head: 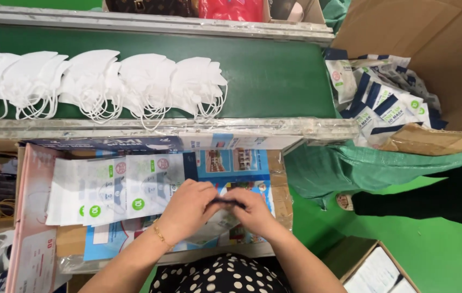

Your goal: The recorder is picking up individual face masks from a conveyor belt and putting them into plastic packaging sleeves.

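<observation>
A: What is held by the hands?

B: A small dark strip (230, 202) is pinched between both. The left hand (187, 209) is closed, fingers curled onto the strip's left end. The right hand (254, 212) is closed on the right end. Both hands are pressed close together, touching at the fingertips.

A: Where is that located?

B: Over the near edge of the table (281, 190), just right of its middle, above a printed blue sheet (236, 163). A thin pouch (215, 223) is seen under the hands; whether it is gripped cannot be told.

A: What is placed nearby?

B: A fanned stack of white printed pouches (111, 190) is laid just left of the left hand, on the same table. A pink flat box (33, 217) is stood at the left edge. A gold bracelet (160, 236) is worn on the left wrist.

A: And farther back?

B: A green conveyor belt (274, 76) is run along the far edge. A row of white folded masks (95, 81) is overlapped on it, toward its left end, ear loops hanging over the near side. A cardboard carton (459, 54) with filled packets (383, 103) is set at the far right corner, well apart from the hands.
</observation>
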